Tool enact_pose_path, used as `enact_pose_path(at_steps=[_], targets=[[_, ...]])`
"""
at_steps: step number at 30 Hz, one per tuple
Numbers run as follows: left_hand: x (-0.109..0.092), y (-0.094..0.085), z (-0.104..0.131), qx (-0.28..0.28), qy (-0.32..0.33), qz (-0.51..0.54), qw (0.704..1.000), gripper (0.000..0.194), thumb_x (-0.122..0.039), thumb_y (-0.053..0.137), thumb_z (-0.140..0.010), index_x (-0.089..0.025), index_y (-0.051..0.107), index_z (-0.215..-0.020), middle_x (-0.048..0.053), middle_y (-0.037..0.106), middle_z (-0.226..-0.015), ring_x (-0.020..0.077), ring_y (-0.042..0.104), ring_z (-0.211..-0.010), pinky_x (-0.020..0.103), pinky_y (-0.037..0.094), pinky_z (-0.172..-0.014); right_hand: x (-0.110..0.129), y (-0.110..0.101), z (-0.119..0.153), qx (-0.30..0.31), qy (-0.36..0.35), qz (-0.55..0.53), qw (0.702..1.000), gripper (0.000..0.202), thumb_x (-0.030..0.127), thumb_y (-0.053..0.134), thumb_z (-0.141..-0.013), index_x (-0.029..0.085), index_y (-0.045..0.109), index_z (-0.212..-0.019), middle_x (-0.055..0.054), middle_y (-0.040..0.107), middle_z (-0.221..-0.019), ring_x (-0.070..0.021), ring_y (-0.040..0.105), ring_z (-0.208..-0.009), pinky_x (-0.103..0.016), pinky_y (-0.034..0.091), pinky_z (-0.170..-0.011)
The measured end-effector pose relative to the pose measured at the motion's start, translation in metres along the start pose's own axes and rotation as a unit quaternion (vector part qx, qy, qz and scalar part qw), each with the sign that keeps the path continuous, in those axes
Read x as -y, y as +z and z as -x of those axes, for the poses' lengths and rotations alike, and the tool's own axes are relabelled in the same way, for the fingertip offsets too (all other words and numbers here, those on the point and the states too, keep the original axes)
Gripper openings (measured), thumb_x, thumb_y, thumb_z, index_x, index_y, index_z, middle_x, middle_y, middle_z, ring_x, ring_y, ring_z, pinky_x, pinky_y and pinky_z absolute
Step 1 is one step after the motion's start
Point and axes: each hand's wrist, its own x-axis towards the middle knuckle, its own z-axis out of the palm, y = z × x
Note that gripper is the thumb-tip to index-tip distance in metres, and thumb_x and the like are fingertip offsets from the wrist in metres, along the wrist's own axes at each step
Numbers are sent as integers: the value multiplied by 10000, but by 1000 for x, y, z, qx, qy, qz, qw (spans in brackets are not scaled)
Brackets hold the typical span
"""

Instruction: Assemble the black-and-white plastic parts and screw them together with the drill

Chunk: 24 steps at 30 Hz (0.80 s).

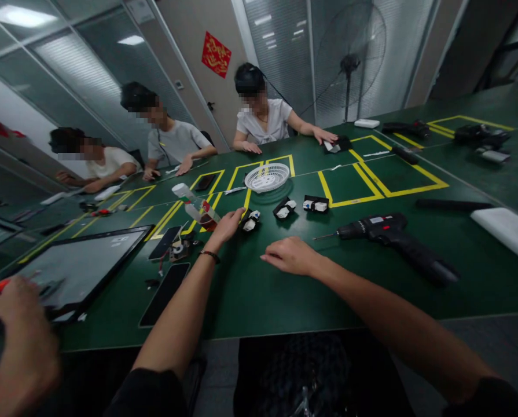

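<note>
My left hand [229, 225] reaches forward over the green table. Its fingers are together at the left edge of a small black part with white pieces [252, 220], and they seem to grip it. Two similar black-and-white parts, a tilted one [285, 208] and another [316, 204], lie in a row to its right. Nearer to me, my right hand [291, 255] is low over the table with its fingers curled together and nothing visible in them. A black cordless drill [384, 227] lies right of that hand, its bit towards it.
A white basket [267, 177] and a bottle with reddish liquid [198, 207] stand ahead. Phones [165, 294] and a framed panel [98, 263] lie left, beside another person's hand [18, 307]. A white box [506, 234] is right. Several people sit opposite.
</note>
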Motion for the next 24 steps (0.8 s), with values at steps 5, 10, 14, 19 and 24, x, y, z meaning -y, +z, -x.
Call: enact_pose_path(at_steps=[5, 10, 14, 19, 24], targets=[[5, 2, -6, 116, -52, 40, 991, 751, -779, 526, -759, -137, 702, -1105, 148, 732, -1049, 265, 670, -828, 297, 474, -645, -4, -91, 15, -101, 139, 84, 981, 290, 414, 489, -995, 209, 692, -1012, -94, 707, -944, -225, 622, -787, -340, 400, -674], [4, -2, -18, 124, -49, 23, 991, 642, -729, 673, -683, -126, 727, -898, 155, 718, -862, 247, 652, -677, 306, 442, -579, -56, -184, 135, -105, 419, 182, 883, 531, 667, 645, -800, 157, 698, -939, -227, 691, -945, -362, 642, -822, -463, 463, -665], [4, 3, -11, 126, -60, 180, 974, 519, -598, 757, -686, -116, 719, -875, 150, 707, -862, 232, 645, -729, 291, 478, -591, -83, -187, 213, 15, 540, 55, 840, 574, 664, 741, -699, 148, 732, -951, -274, 709, -1009, -393, 695, -817, -498, 531, -681], [-1, 17, 29, 155, -92, 541, 822, 425, -475, 638, -850, -154, 655, -1128, 106, 697, -1000, 184, 653, -835, 306, 579, -699, -92, -157, 213, 48, 543, 104, 832, 712, 708, 689, -687, 144, 682, -1121, -208, 736, -1037, -421, 709, -895, -512, 545, -756], [-10, 14, 58, 221, -76, 652, 721, 432, -425, 604, -903, -152, 599, -1238, 149, 691, -1134, 220, 675, -1007, 315, 597, -781, -95, -159, 211, 11, 504, 144, 852, 561, 628, 741, -675, 174, 715, -1004, -226, 748, -957, -451, 710, -830, -523, 525, -670]])
